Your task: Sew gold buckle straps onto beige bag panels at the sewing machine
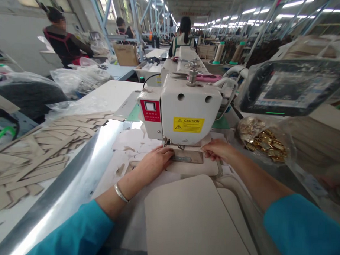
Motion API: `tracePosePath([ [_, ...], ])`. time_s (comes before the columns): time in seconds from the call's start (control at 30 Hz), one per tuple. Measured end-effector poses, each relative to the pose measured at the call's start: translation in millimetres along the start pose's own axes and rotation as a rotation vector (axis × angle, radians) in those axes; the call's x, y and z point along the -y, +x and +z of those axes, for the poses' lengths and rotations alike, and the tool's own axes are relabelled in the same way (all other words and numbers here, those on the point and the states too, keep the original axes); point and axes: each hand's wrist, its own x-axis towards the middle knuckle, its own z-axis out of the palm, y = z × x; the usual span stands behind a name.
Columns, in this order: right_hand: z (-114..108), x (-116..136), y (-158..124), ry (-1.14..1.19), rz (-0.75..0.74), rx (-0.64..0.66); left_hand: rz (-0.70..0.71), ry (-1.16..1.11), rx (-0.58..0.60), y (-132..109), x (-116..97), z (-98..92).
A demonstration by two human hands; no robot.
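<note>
Under the head of a white sewing machine lies a beige panel with rounded corners. A brown rectangle with a small metal plate shows on it, just in front of the needle area. My left hand rests on the panel's left side, fingers extended and flat. At the right end of the rectangle, my right hand has thumb and fingers pinched together near the panel's far edge; what is between them is too small to make out. Larger beige panels are stacked nearer to me.
Many beige strips cover the table at left. To the right sits a plastic bag of gold-coloured metal pieces, below a plastic-wrapped screen. Pink-handled scissors lie on the machine. Other people work farther back.
</note>
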Motion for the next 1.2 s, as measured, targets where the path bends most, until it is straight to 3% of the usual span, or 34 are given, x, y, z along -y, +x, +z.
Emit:
tracePosePath([
  [0.27,-28.4,-18.5,-3.2,0.054,0.033,-0.031,0.084,-0.026,-0.074,2.6,-12.6,11.7],
  [0.43,-45.1,-31.0,-6.3,0.072,0.036,-0.044,0.087,-0.055,-0.055,9.9,-25.2,10.2],
  [0.57,-48.2,-34.8,-7.7,0.097,0.021,-0.059,0.020,-0.165,-0.021,12.1,-51.0,-4.3],
  [0.67,-46.7,-32.7,-9.6,0.090,0.012,-0.063,0.028,-0.244,0.084,9.9,-78.4,-15.3],
  [0.83,-47.0,-30.7,-13.6,0.082,0.012,-0.057,0.069,-0.214,0.226,8.0,-112.6,-17.0],
  [1.03,-43.3,-34.5,-21.4,0.047,-0.018,-0.032,0.131,-0.167,0.198,10.9,-121.0,-11.5],
  [1.2,-47.8,-38.7,-27.6,-0.125,-0.199,-0.166,0.228,-0.125,0.095,11.5,-129.2,-15.9],
])
